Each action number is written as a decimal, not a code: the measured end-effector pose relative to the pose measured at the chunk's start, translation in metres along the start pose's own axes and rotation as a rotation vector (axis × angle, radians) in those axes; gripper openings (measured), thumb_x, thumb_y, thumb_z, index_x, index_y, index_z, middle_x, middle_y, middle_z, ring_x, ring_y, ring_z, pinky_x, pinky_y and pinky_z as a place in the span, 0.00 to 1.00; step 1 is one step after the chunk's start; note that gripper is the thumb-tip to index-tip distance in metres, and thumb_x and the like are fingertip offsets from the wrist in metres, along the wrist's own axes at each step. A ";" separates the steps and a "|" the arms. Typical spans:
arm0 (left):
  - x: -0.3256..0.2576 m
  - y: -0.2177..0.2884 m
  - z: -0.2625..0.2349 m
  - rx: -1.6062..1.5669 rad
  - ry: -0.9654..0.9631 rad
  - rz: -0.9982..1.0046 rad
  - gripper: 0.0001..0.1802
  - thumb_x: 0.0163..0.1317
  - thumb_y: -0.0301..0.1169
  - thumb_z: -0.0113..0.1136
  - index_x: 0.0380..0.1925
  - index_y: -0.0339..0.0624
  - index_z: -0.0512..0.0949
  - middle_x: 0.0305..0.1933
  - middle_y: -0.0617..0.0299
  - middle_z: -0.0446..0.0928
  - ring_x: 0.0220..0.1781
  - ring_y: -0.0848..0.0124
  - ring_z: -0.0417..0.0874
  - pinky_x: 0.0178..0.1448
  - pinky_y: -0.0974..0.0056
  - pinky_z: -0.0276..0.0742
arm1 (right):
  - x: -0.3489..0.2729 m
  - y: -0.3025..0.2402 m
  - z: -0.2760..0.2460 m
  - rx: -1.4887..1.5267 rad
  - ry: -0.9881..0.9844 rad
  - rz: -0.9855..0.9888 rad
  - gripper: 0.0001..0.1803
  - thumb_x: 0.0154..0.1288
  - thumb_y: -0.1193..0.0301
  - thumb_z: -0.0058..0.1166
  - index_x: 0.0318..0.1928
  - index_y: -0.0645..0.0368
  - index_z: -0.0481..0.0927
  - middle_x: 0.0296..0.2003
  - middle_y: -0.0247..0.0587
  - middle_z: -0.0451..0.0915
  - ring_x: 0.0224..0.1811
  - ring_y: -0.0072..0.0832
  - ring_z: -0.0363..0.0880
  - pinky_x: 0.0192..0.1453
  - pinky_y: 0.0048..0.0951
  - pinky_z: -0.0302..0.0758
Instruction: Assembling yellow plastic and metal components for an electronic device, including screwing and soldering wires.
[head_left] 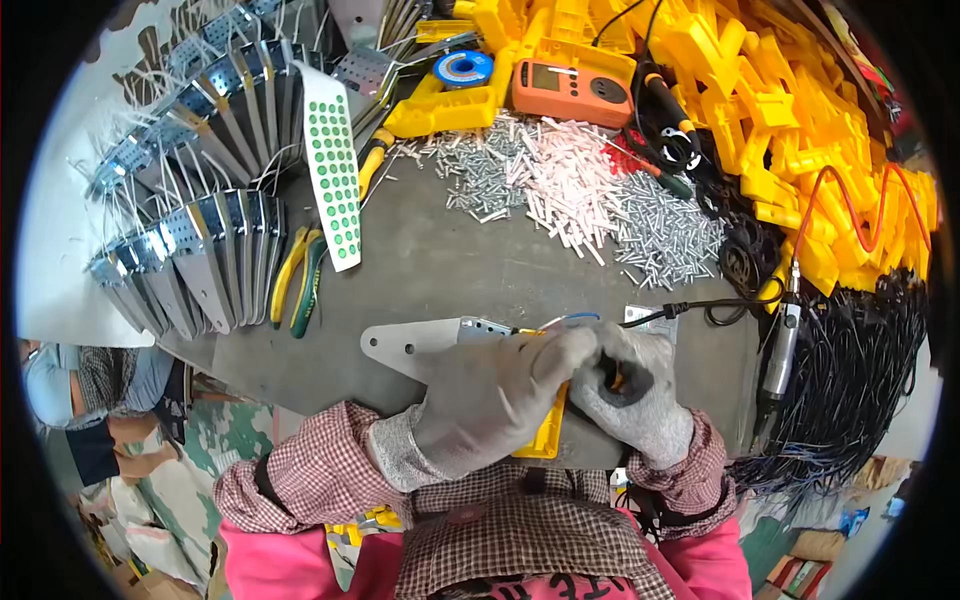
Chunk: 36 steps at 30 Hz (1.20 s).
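My left hand (pixel 490 395), in a grey glove, is closed, with its fingertips against my right hand; what they pinch is hidden. A flat grey metal plate with holes (pixel 408 342) sticks out to its left, and a yellow plastic housing (pixel 543 438) shows below and between the hands. My right hand (pixel 635 385), gloved the same way, has curled fingers with a dark gap inside. A black cable (pixel 690 307) runs from the right into its fingers. A short blue wire (pixel 582 317) loops just above both fingertips.
Yellow-and-green pliers (pixel 298 280) and a sheet of green round stickers (pixel 333 170) lie left, near racked metal plates (pixel 200 250). Screws (pixel 668 230) and pale pink sleeves (pixel 570 180) are heaped behind. An orange meter (pixel 570 90), yellow housings (pixel 800 130), a screwdriver (pixel 785 340) and black cables (pixel 850 370) crowd the right.
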<state>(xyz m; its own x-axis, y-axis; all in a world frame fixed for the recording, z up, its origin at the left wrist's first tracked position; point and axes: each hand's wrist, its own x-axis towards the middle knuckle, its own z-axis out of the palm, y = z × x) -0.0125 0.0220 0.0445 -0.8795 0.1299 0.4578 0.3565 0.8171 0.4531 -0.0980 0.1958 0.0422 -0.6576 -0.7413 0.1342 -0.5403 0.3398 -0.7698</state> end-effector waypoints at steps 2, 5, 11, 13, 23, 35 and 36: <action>0.001 -0.003 0.002 -0.091 -0.081 -0.046 0.16 0.56 0.19 0.63 0.45 0.43 0.77 0.30 0.60 0.79 0.30 0.57 0.84 0.34 0.62 0.80 | -0.001 0.011 0.009 0.063 0.044 -0.011 0.19 0.55 0.74 0.65 0.49 0.55 0.81 0.25 0.39 0.75 0.20 0.27 0.73 0.28 0.28 0.73; -0.003 -0.004 0.013 -0.375 -0.039 -0.286 0.18 0.57 0.17 0.62 0.48 0.41 0.75 0.34 0.58 0.82 0.34 0.64 0.88 0.36 0.65 0.80 | -0.002 -0.003 0.013 -0.001 0.155 0.013 0.19 0.56 0.77 0.64 0.50 0.55 0.80 0.29 0.38 0.77 0.23 0.29 0.77 0.29 0.29 0.75; -0.002 -0.001 0.009 -0.493 -0.010 -0.424 0.22 0.55 0.17 0.64 0.50 0.39 0.73 0.33 0.59 0.83 0.31 0.69 0.86 0.34 0.66 0.80 | -0.010 0.000 0.002 -0.073 0.061 -0.111 0.19 0.56 0.78 0.64 0.50 0.56 0.80 0.35 0.42 0.80 0.29 0.34 0.81 0.34 0.32 0.78; -0.004 -0.003 0.005 -0.114 -0.020 -0.073 0.23 0.54 0.17 0.64 0.51 0.39 0.73 0.32 0.57 0.82 0.30 0.65 0.85 0.34 0.65 0.80 | -0.007 0.000 -0.001 -0.062 -0.012 -0.060 0.19 0.56 0.77 0.65 0.49 0.56 0.80 0.36 0.43 0.81 0.31 0.36 0.83 0.35 0.32 0.79; 0.004 -0.009 0.002 -0.472 -0.065 -0.440 0.20 0.59 0.15 0.58 0.52 0.36 0.72 0.36 0.54 0.84 0.34 0.71 0.85 0.40 0.68 0.80 | 0.002 0.004 0.002 -0.166 -0.026 -0.075 0.16 0.59 0.74 0.60 0.49 0.53 0.79 0.33 0.43 0.81 0.34 0.40 0.84 0.38 0.39 0.80; -0.006 -0.005 0.001 0.012 -0.141 0.003 0.16 0.65 0.27 0.53 0.53 0.47 0.74 0.32 0.60 0.75 0.35 0.60 0.81 0.38 0.57 0.77 | 0.010 0.016 -0.013 0.277 -0.167 0.026 0.07 0.61 0.76 0.65 0.36 0.62 0.79 0.32 0.37 0.79 0.34 0.22 0.76 0.40 0.27 0.74; -0.007 -0.006 -0.004 0.050 -0.204 0.005 0.14 0.65 0.27 0.53 0.50 0.47 0.74 0.36 0.59 0.75 0.41 0.60 0.80 0.44 0.59 0.78 | 0.009 0.017 -0.009 0.403 -0.161 0.125 0.07 0.62 0.75 0.65 0.36 0.62 0.79 0.32 0.37 0.79 0.34 0.22 0.76 0.41 0.28 0.74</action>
<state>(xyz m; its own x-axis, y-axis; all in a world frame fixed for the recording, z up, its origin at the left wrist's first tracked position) -0.0075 0.0135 0.0420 -0.9251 0.2408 0.2935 0.3494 0.8426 0.4099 -0.1181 0.1997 0.0359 -0.5971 -0.8006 -0.0495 -0.1933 0.2035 -0.9598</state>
